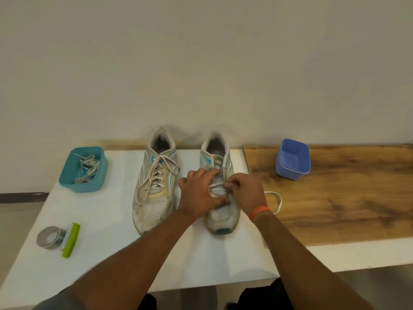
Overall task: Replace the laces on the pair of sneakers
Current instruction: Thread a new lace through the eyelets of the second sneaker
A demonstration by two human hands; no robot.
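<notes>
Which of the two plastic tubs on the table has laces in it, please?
The teal tub at the left holds a tangle of laces; the blue tub at the right, on the wooden surface, looks empty.

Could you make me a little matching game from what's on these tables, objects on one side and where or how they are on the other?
Things:
1. teal tub
2. blue tub
3. tape roll
4. left sneaker

States:
A. stands on the wooden top
B. fully laced
C. holds loose laces
D. lies beside a green holder

Pairs: 1-C, 2-A, 3-D, 4-B
</notes>
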